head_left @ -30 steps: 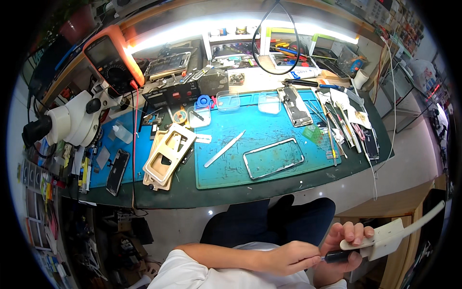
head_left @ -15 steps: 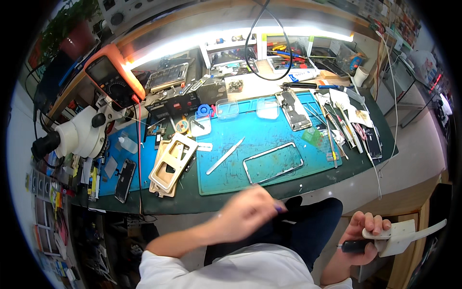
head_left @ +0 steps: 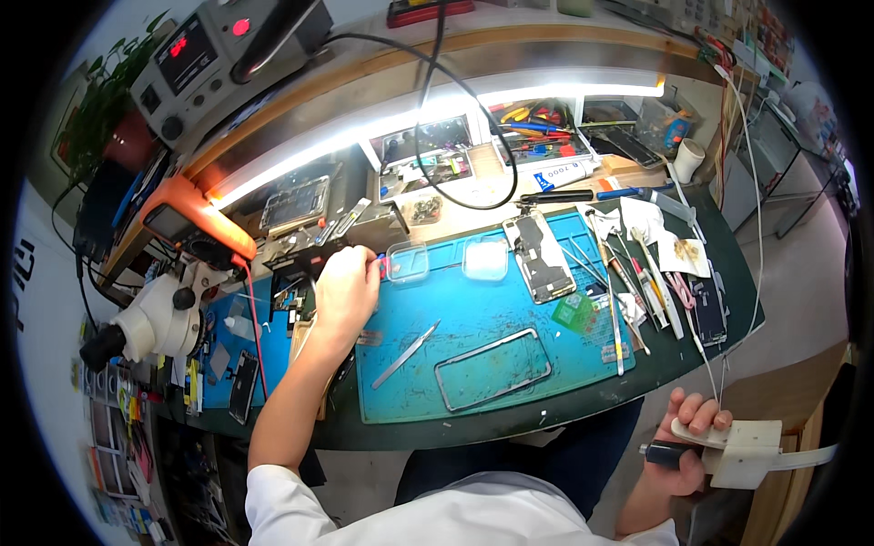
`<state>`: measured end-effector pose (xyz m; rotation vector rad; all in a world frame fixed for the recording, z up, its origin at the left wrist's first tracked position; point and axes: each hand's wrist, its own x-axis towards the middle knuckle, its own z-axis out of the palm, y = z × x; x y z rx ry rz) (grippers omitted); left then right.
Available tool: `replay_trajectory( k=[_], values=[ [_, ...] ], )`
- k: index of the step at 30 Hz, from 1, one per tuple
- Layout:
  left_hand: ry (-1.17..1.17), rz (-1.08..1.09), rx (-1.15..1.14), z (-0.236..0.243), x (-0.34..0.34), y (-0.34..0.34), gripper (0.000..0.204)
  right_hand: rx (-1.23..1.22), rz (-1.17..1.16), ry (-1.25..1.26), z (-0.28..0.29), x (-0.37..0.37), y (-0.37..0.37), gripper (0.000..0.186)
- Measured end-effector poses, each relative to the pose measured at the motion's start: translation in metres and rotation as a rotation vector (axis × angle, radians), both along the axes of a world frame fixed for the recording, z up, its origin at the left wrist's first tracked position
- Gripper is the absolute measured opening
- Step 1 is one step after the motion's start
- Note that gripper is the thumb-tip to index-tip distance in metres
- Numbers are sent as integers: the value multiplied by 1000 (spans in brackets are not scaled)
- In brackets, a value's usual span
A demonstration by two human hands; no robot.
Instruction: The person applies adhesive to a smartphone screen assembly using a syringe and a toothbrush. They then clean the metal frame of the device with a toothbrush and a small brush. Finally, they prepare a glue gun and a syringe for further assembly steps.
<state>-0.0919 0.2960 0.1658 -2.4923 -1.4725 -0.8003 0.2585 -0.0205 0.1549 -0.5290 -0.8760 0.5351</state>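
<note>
My left hand (head_left: 346, 289) reaches over the back left of the blue mat (head_left: 391, 318), its back toward me. Its fingertips are mostly hidden; a small red and blue thing (head_left: 381, 266) shows beside them, and I cannot make out whether they grip it. A clear plastic box (head_left: 407, 264) stands just right of it. Off the bench at lower right, my right hand (head_left: 678, 446) is closed around a white, block-shaped tool (head_left: 746, 453) with a black cylinder (head_left: 669, 453) and a curved white strip. An empty phone frame (head_left: 492, 369) and a slim silver tool (head_left: 405, 355) lie on the mat.
A second clear box (head_left: 484, 260) and an opened phone (head_left: 539, 255) lie at the back. Hand tools (head_left: 651, 291) crowd the right side. A white microscope (head_left: 150, 318) and an orange multimeter (head_left: 196, 227) stand left. A black cable (head_left: 464, 82) hangs over the bench.
My left hand has moved from above my lap, forward and left, to the back left of the mat. My right hand still holds the white tool. The view has shifted.
</note>
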Motion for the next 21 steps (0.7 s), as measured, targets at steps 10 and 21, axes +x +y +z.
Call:
replay_trajectory(
  k=[10,21],
  values=[
    [235,108,41,0,7,-4,15,21,35,30,-1,30,30,45],
    [236,-304,-33,53,103,-38,8,25,-141,-39,-1,65,25,57]
  ],
)
